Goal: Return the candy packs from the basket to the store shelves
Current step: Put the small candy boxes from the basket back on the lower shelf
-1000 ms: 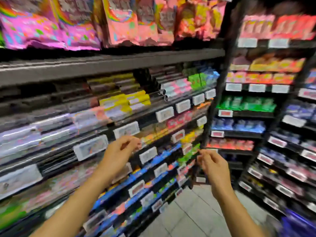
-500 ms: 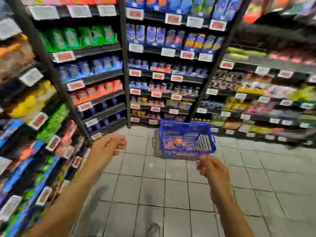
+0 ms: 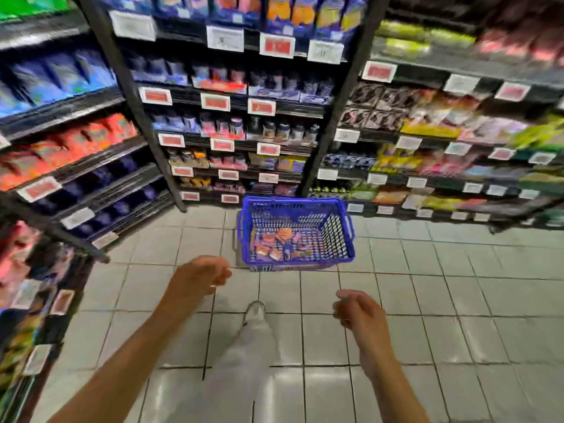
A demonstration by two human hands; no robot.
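A blue plastic basket [image 3: 341,236] stands on the tiled floor in front of the corner shelves. Several candy packs [image 3: 276,244], mostly orange and pink, lie on its bottom at the left. My left hand [image 3: 198,277] hangs in the air below and left of the basket, fingers loosely curled, holding nothing. My right hand [image 3: 358,311] hovers lower on the right, fingers also loosely curled and empty. Both hands are well short of the basket.
Stocked store shelves [image 3: 238,102] with price tags wrap around on the left, ahead and on the right. Pale floor tiles [image 3: 457,300] spread between them. My leg in light trousers and a white shoe [image 3: 254,311] steps forward between my arms.
The view has swung from the left shelf to the aisle corner, and the basket has come into sight and grown nearer. Both hands left the shelf and dropped, empty.
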